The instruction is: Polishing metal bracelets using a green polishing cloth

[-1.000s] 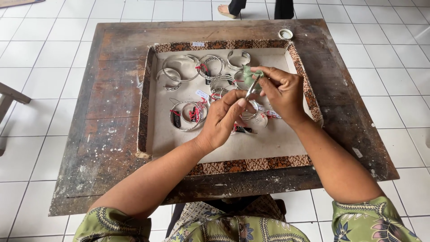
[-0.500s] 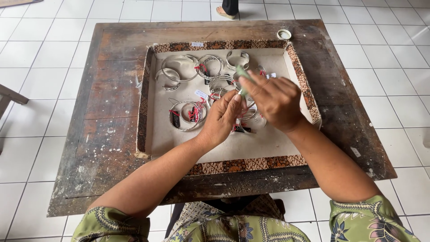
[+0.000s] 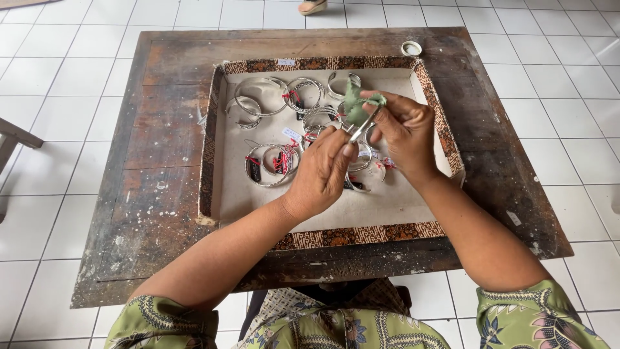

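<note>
Over a shallow tray with a brown patterned rim [image 3: 361, 235], my left hand [image 3: 323, 169] pinches one end of a thin silver bangle [image 3: 363, 123]. My right hand [image 3: 403, 132] holds a small green cloth [image 3: 354, 105] pressed against the bangle's upper part. Both hands hover above the tray's white floor. Several silver bangles with red tags [image 3: 271, 161] lie in the tray to the left and beneath my hands; some are hidden by my fingers.
The tray rests on a worn dark wooden table [image 3: 161, 142] standing on white floor tiles. A small round white lid [image 3: 411, 48] sits near the table's far edge. Another person's foot [image 3: 313, 6] shows at the top. A wooden edge [image 3: 16, 137] juts in at left.
Both hands shifted slightly left and farther up the tray with the bangle. The green cloth has moved up along the bangle, now bunched above my right fingers.
</note>
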